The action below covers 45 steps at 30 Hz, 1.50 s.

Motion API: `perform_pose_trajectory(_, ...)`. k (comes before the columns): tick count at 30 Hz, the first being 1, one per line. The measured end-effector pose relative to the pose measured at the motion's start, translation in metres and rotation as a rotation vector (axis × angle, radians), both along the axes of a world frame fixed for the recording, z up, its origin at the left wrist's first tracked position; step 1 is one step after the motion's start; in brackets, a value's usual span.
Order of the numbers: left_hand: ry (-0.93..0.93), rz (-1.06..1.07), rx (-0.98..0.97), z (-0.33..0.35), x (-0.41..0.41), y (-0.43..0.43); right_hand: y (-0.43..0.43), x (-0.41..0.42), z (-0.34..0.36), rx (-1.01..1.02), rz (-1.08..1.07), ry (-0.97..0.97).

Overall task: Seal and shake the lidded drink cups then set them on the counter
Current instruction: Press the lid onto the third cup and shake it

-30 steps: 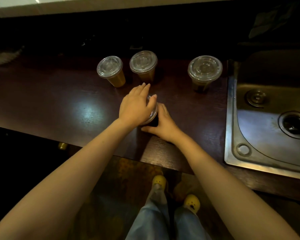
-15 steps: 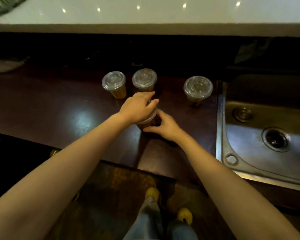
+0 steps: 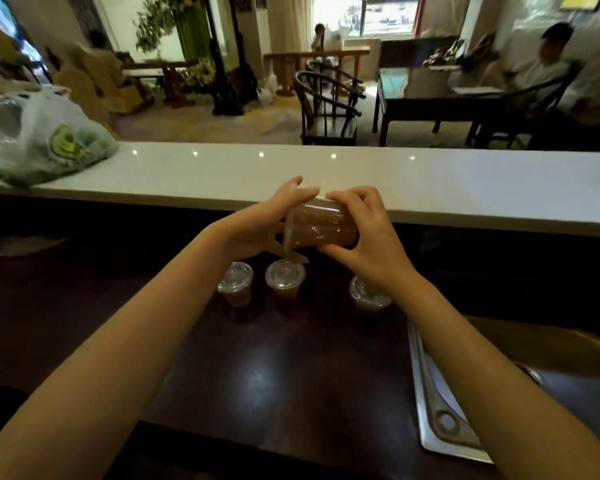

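The left hand (image 3: pixel 265 220) and right hand (image 3: pixel 369 237) are clasping the clear plastic cup of amber drink (image 3: pixel 323 226) sideways over the dark counter (image 3: pixel 291 375)'s back edge, so any unseated lid (image 3: pixel 288 233) is risking a spill.

The left cup (image 3: pixel 235 284), middle cup (image 3: pixel 284 277) and right cup (image 3: pixel 368 296) are standing in a row near the dark counter's (image 3: pixel 257 375) back edge, with gaps between them. The left hand (image 3: pixel 267 220) and right hand (image 3: pixel 371 237) are gripping a held cup (image 3: pixel 321 226) just above the row. The sink (image 3: pixel 437 410) is filling the right end, while the front and left stretches are lying open.

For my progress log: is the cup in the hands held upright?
No, the drink cup lies sideways, lid toward the left hand, base in the right hand.
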<state>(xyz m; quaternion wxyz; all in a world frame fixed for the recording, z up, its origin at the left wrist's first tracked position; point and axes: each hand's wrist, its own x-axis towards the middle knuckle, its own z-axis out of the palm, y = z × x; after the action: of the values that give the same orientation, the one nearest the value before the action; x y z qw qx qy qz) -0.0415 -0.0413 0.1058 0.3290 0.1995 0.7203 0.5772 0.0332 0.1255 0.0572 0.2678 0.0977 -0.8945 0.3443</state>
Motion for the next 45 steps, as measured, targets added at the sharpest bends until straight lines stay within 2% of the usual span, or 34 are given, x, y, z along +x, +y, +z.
perform_pose_trajectory(2,0.035,0.049,0.070,-0.001,0.003,0.004,0.000,0.003,0.005,-0.017,0.013,-0.003)
perform_pose_trajectory(3,0.082,0.073,0.082,-0.003,0.006,0.005,0.001,0.006,0.007,-0.089,0.045,-0.059)
perform_pose_trajectory(6,0.346,0.133,0.151,-0.012,0.020,0.002,0.005,0.024,0.018,-0.453,0.161,-0.342)
perform_pose_trajectory(8,0.507,0.113,0.219,-0.015,0.033,-0.004,0.005,0.036,0.025,-0.627,0.236,-0.462)
perform_pose_trajectory(10,0.679,0.048,0.272,-0.016,0.041,-0.008,0.002,0.042,0.032,-0.719,0.270,-0.505)
perform_pose_trajectory(12,0.768,-0.012,0.287,-0.019,0.041,-0.009,-0.003,0.041,0.034,-0.751,0.227,-0.494)
perform_pose_trajectory(14,0.688,-0.037,0.269,-0.024,0.037,-0.007,-0.006,0.038,0.031,-0.776,0.183,-0.434)
perform_pose_trajectory(16,0.434,0.015,0.279,-0.026,0.034,-0.006,-0.006,0.035,0.025,-0.759,0.179,-0.357)
perform_pose_trajectory(19,0.020,-0.024,0.338,-0.023,0.032,-0.006,-0.002,0.034,0.019,-0.566,0.217,-0.288)
perform_pose_trajectory(21,-0.095,-0.017,0.366,-0.022,0.033,-0.006,0.001,0.034,0.020,-0.473,0.278,-0.274)
perform_pose_trajectory(23,-0.089,0.036,0.357,-0.022,0.032,-0.003,0.005,0.034,0.021,-0.473,0.342,-0.290)
perform_pose_trajectory(25,0.054,0.108,0.319,-0.028,0.030,-0.001,0.006,0.034,0.019,-0.542,0.328,-0.341)
perform_pose_trajectory(27,0.295,0.147,0.297,-0.031,0.033,0.000,0.004,0.034,0.018,-0.655,0.263,-0.430)
perform_pose_trajectory(30,0.644,0.090,0.291,-0.029,0.038,-0.002,0.001,0.032,0.016,-0.769,0.261,-0.568)
perform_pose_trajectory(31,0.732,0.060,0.283,-0.027,0.039,-0.004,0.000,0.032,0.017,-0.781,0.267,-0.581)
perform_pose_trajectory(33,0.796,-0.010,0.271,-0.028,0.034,-0.007,0.000,0.031,0.018,-0.838,0.277,-0.557)
perform_pose_trajectory(35,0.734,-0.067,0.238,-0.030,0.028,-0.010,0.000,0.030,0.017,-0.877,0.271,-0.495)
perform_pose_trajectory(36,0.641,-0.058,0.231,-0.031,0.025,-0.011,0.002,0.030,0.015,-0.844,0.253,-0.455)
perform_pose_trajectory(39,0.168,-0.011,0.302,-0.028,0.020,-0.013,0.003,0.030,0.015,-0.634,0.236,-0.356)
perform_pose_trajectory(40,0.060,-0.026,0.314,-0.027,0.019,-0.012,0.003,0.031,0.017,-0.595,0.254,-0.331)
perform_pose_trajectory(42,0.003,-0.041,0.301,-0.025,0.019,-0.008,0.004,0.031,0.020,-0.573,0.295,-0.303)
perform_pose_trajectory(45,0.035,0.070,0.318,-0.028,0.020,-0.003,0.007,0.029,0.018,-0.653,0.367,-0.332)
